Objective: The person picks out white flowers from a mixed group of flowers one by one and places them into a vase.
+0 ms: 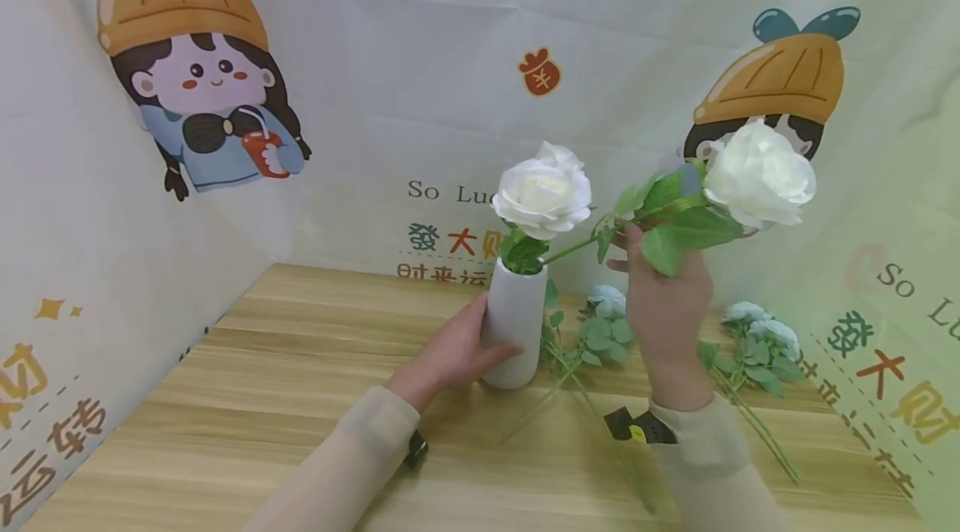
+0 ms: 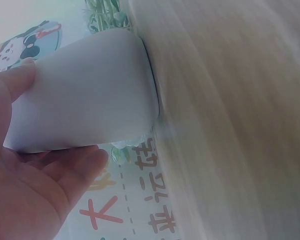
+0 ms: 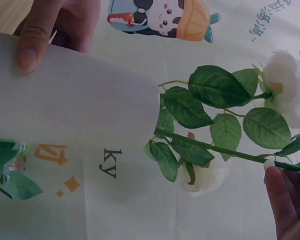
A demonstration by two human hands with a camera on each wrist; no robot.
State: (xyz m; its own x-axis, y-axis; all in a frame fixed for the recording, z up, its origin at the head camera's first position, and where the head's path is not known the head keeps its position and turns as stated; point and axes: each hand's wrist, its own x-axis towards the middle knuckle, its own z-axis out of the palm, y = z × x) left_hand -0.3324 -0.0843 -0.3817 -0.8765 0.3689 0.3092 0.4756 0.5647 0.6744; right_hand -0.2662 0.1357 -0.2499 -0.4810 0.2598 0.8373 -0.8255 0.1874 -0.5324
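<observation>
A smooth white vase [image 1: 514, 323] stands upright on the wooden table. My left hand [image 1: 457, 348] grips its side, thumb across the front and fingers behind; the left wrist view shows the vase [image 2: 89, 95] between thumb and fingers. My right hand [image 1: 670, 307] pinches the green stem [image 3: 230, 151] of a white rose [image 1: 761, 173], whose bloom leans to the right. That stem slants down into the vase's mouth, its lower end hidden inside. A white rose [image 1: 543, 192] rises from the vase; the right wrist view shows two blooms there, one white rose [image 3: 285, 87] higher up.
Pale blue flowers [image 1: 607, 303] with long leafy stems lie on the table [image 1: 315, 348] just right of the vase. More pale blue flowers [image 1: 772, 338] lie farther right, beyond my right forearm. A printed cloth [image 1: 390, 98] hangs behind and along both sides.
</observation>
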